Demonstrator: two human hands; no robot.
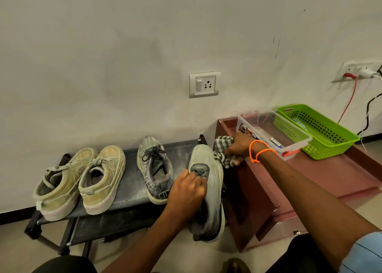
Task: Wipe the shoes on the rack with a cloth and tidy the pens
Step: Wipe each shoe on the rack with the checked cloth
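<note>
Nearest the camera, the left hand (187,187) grips the grey-green mesh running shoe (207,190) at its tongue and collar, fingers curled over the lace area. This shoe is held over the right end of the black fabric-shelved shoe rack (128,181); whether its sole touches the shelf cannot be told. Its long axis runs away from the camera, heel near, toe far.

Beyond it, the right hand (237,148), orange cord bracelets at the wrist, clutches the bunched grey-and-white checked cloth (222,150), pressed against the shoe's right side near the toe. The cloth thus lies at the far end; judged from this, the wiping stroke would run along the shoe's length toward the heel, the left hand bracing.

Further left on the rack stand the matching grey laced shoe (155,169) and a pair of tan canvas sneakers (80,179), all dusty.

Farthest right, on the maroon cabinet (330,173), a clear plastic tray of pens (272,134) stands just beside a green perforated basket (318,132).
</note>
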